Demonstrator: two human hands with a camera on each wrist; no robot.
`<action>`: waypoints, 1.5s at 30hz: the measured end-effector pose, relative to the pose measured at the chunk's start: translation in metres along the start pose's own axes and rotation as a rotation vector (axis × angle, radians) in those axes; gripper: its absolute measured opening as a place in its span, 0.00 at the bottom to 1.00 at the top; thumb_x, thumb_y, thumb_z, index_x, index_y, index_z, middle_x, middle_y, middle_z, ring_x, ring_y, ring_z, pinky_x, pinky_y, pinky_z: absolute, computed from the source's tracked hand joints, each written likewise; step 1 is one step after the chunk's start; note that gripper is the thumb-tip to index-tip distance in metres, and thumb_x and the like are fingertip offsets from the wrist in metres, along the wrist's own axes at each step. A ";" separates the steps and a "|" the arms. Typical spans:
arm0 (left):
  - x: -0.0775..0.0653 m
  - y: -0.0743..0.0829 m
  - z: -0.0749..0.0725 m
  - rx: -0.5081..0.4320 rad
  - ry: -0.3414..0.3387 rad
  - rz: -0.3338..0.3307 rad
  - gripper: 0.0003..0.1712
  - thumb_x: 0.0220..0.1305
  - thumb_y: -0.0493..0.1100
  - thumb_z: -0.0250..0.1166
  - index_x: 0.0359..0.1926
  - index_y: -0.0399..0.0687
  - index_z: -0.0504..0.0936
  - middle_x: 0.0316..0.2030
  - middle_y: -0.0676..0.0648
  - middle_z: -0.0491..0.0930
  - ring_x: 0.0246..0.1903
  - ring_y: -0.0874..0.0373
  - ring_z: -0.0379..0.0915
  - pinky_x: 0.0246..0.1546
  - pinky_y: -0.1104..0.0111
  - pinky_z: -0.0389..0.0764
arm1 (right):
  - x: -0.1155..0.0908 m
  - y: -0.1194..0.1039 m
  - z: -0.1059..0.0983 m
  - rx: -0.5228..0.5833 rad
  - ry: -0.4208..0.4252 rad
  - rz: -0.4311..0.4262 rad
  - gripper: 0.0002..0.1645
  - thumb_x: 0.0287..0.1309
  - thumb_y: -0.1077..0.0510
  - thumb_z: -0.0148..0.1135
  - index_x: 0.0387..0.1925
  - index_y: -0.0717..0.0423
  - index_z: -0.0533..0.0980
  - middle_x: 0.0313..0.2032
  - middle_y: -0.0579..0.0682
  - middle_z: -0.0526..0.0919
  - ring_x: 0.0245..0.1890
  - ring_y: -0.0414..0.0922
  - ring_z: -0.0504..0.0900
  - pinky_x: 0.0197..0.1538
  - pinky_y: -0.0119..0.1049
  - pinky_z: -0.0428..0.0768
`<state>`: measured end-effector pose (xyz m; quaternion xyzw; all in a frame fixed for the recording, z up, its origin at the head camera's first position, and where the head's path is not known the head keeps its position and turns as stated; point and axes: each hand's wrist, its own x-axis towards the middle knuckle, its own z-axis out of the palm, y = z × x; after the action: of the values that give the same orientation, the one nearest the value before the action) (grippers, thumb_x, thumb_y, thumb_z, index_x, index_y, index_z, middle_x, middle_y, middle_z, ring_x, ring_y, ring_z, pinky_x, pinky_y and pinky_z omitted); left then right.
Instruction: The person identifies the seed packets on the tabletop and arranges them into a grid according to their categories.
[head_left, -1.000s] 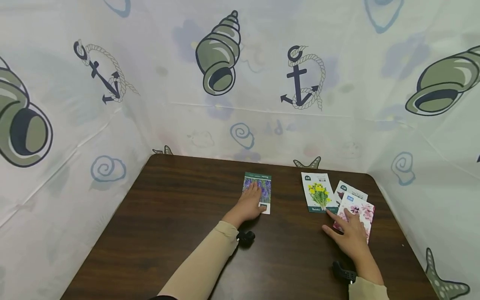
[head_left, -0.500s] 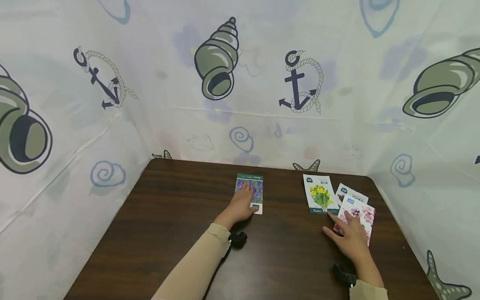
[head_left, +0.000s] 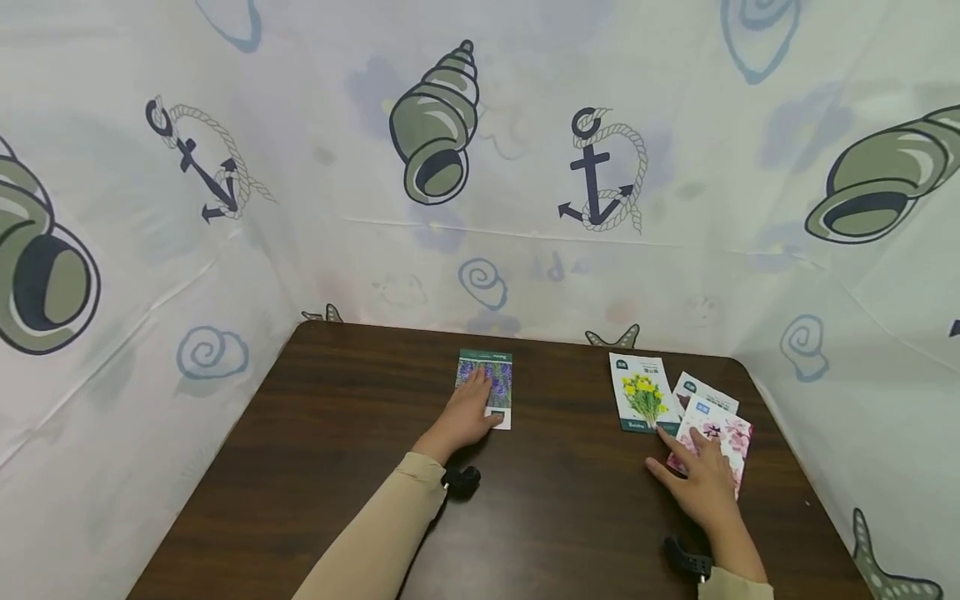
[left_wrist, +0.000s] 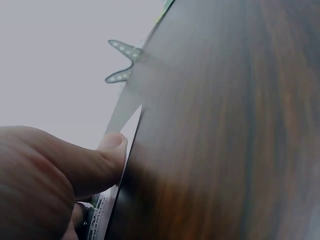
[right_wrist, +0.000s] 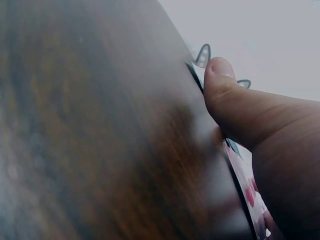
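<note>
My left hand (head_left: pixel 459 417) rests with fairly straight fingers on a flat packet with purple flowers and a green top band (head_left: pixel 502 383). In the left wrist view its thumb (left_wrist: pixel 107 157) lies on the packet's white edge. Over at the right, my right hand (head_left: pixel 703 479) lies spread on a packet with pink blossoms (head_left: pixel 738 437). Its index fingertip is right at the lower edge of a packet with yellow flowers (head_left: pixel 643 396). A third white packet with a dark print (head_left: pixel 708 390) is partly covered by the pink one.
The dark brown wooden table (head_left: pixel 315 450) carries all the packets. White fabric printed with shells and anchors (head_left: pixel 525 167) stands behind it and at both sides. A black strap with a camera (head_left: pixel 686 558) sits on the right wrist, another black device (head_left: pixel 461 482) on the left.
My left hand has slid the purple-flower packet leftward across the table. The right hand and the packets under it keep their places; the whole view has shifted slightly.
</note>
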<state>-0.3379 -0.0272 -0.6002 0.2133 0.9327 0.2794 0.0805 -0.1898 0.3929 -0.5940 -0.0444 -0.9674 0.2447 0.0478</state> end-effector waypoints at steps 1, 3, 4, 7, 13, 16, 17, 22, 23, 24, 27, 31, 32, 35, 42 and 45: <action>-0.002 -0.002 -0.002 -0.006 0.001 -0.008 0.51 0.79 0.54 0.66 0.87 0.34 0.52 0.88 0.35 0.39 0.89 0.40 0.32 0.89 0.44 0.42 | 0.000 0.001 0.001 0.000 0.005 -0.005 0.47 0.69 0.29 0.69 0.80 0.46 0.72 0.81 0.79 0.53 0.79 0.88 0.42 0.77 0.85 0.42; -0.006 -0.006 -0.005 -0.011 -0.004 -0.022 0.51 0.79 0.54 0.66 0.87 0.34 0.51 0.88 0.35 0.38 0.89 0.40 0.31 0.89 0.44 0.41 | 0.000 0.001 0.002 -0.003 0.010 -0.017 0.46 0.69 0.31 0.69 0.80 0.46 0.72 0.81 0.79 0.54 0.79 0.88 0.43 0.76 0.86 0.42; -0.007 -0.007 -0.007 -0.011 -0.005 -0.026 0.51 0.79 0.53 0.66 0.87 0.34 0.51 0.88 0.35 0.38 0.89 0.40 0.32 0.89 0.44 0.41 | 0.000 0.001 0.002 -0.002 0.011 -0.024 0.46 0.69 0.31 0.70 0.80 0.46 0.72 0.80 0.79 0.54 0.79 0.88 0.43 0.76 0.86 0.42; -0.010 -0.007 -0.014 -0.024 0.013 -0.017 0.50 0.79 0.51 0.67 0.86 0.31 0.53 0.88 0.32 0.41 0.89 0.36 0.34 0.88 0.42 0.43 | 0.001 0.001 0.001 0.008 0.015 -0.039 0.44 0.70 0.32 0.70 0.79 0.45 0.73 0.81 0.79 0.53 0.79 0.88 0.42 0.76 0.86 0.41; -0.014 -0.004 -0.019 -0.060 0.038 -0.044 0.50 0.78 0.50 0.70 0.85 0.31 0.55 0.88 0.32 0.44 0.88 0.33 0.38 0.87 0.39 0.49 | 0.001 -0.001 -0.002 0.027 0.003 -0.041 0.42 0.70 0.33 0.70 0.77 0.44 0.75 0.81 0.79 0.52 0.80 0.88 0.40 0.75 0.87 0.39; -0.016 -0.003 -0.020 -0.101 0.053 -0.075 0.49 0.77 0.47 0.71 0.85 0.32 0.57 0.86 0.32 0.47 0.86 0.33 0.43 0.84 0.38 0.58 | 0.002 -0.002 -0.002 0.016 0.001 -0.035 0.42 0.70 0.32 0.69 0.77 0.44 0.75 0.81 0.78 0.52 0.80 0.87 0.41 0.75 0.86 0.41; -0.017 -0.003 -0.020 -0.112 0.055 -0.081 0.49 0.76 0.47 0.71 0.85 0.32 0.57 0.85 0.31 0.48 0.86 0.32 0.45 0.83 0.38 0.60 | 0.002 -0.002 -0.002 0.013 -0.001 -0.030 0.42 0.70 0.32 0.69 0.78 0.44 0.75 0.81 0.78 0.52 0.80 0.87 0.42 0.75 0.86 0.41; -0.017 -0.002 -0.020 -0.114 0.055 -0.078 0.48 0.77 0.44 0.71 0.85 0.31 0.56 0.83 0.28 0.50 0.85 0.31 0.46 0.83 0.38 0.59 | 0.004 -0.002 -0.003 -0.009 -0.011 -0.003 0.44 0.71 0.30 0.66 0.79 0.44 0.72 0.82 0.78 0.51 0.80 0.86 0.42 0.75 0.86 0.41; -0.016 -0.003 -0.019 -0.108 0.052 -0.077 0.48 0.77 0.45 0.70 0.85 0.32 0.55 0.84 0.29 0.49 0.85 0.32 0.45 0.84 0.39 0.58 | 0.004 -0.002 -0.003 -0.015 -0.010 0.001 0.44 0.71 0.29 0.66 0.80 0.44 0.72 0.82 0.78 0.51 0.80 0.85 0.42 0.75 0.86 0.42; -0.016 -0.004 -0.018 -0.102 0.056 -0.069 0.48 0.78 0.45 0.69 0.85 0.32 0.55 0.84 0.29 0.49 0.85 0.32 0.44 0.84 0.38 0.57 | 0.005 -0.002 -0.004 -0.019 -0.011 0.005 0.45 0.71 0.29 0.66 0.80 0.44 0.72 0.82 0.78 0.50 0.80 0.85 0.42 0.75 0.86 0.42; -0.012 -0.009 -0.015 -0.075 0.045 -0.075 0.48 0.81 0.48 0.65 0.87 0.34 0.51 0.87 0.31 0.45 0.87 0.33 0.39 0.86 0.38 0.52 | 0.005 -0.003 -0.006 -0.024 -0.020 0.012 0.45 0.72 0.29 0.65 0.80 0.44 0.71 0.82 0.78 0.49 0.81 0.84 0.42 0.75 0.85 0.40; -0.007 -0.019 -0.011 -0.042 0.031 -0.072 0.48 0.83 0.51 0.61 0.88 0.35 0.47 0.88 0.33 0.41 0.88 0.35 0.33 0.88 0.40 0.44 | 0.005 -0.003 -0.006 -0.023 -0.036 0.020 0.46 0.72 0.28 0.64 0.81 0.44 0.70 0.83 0.78 0.48 0.81 0.83 0.41 0.76 0.85 0.41; -0.005 -0.021 -0.011 -0.032 0.033 -0.062 0.49 0.83 0.52 0.61 0.88 0.35 0.47 0.88 0.33 0.41 0.89 0.35 0.33 0.88 0.40 0.43 | 0.005 -0.003 -0.005 -0.024 -0.038 0.024 0.46 0.72 0.28 0.63 0.81 0.44 0.70 0.83 0.77 0.48 0.81 0.83 0.41 0.76 0.85 0.41; -0.001 -0.031 -0.011 -0.005 0.044 -0.029 0.49 0.83 0.53 0.60 0.88 0.35 0.47 0.88 0.33 0.42 0.89 0.36 0.34 0.88 0.42 0.43 | 0.005 -0.001 -0.003 -0.024 -0.042 0.033 0.46 0.72 0.27 0.63 0.81 0.44 0.70 0.83 0.77 0.48 0.81 0.83 0.41 0.76 0.85 0.41; -0.001 -0.043 -0.021 0.017 0.032 -0.062 0.50 0.82 0.56 0.61 0.88 0.37 0.48 0.88 0.34 0.42 0.88 0.35 0.36 0.88 0.42 0.46 | 0.004 0.000 -0.001 -0.018 -0.060 0.045 0.46 0.72 0.28 0.63 0.81 0.45 0.71 0.83 0.77 0.48 0.82 0.84 0.39 0.76 0.85 0.40; -0.003 -0.042 -0.026 -0.002 0.041 -0.088 0.51 0.81 0.57 0.64 0.88 0.38 0.49 0.88 0.35 0.43 0.88 0.35 0.37 0.87 0.39 0.48 | 0.005 0.001 -0.002 -0.015 -0.063 0.046 0.46 0.73 0.27 0.62 0.81 0.45 0.70 0.83 0.77 0.47 0.81 0.84 0.39 0.76 0.86 0.40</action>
<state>-0.3572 -0.0731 -0.6019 0.1662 0.9424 0.2807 0.0737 -0.1945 0.3951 -0.5923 -0.0594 -0.9690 0.2396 0.0112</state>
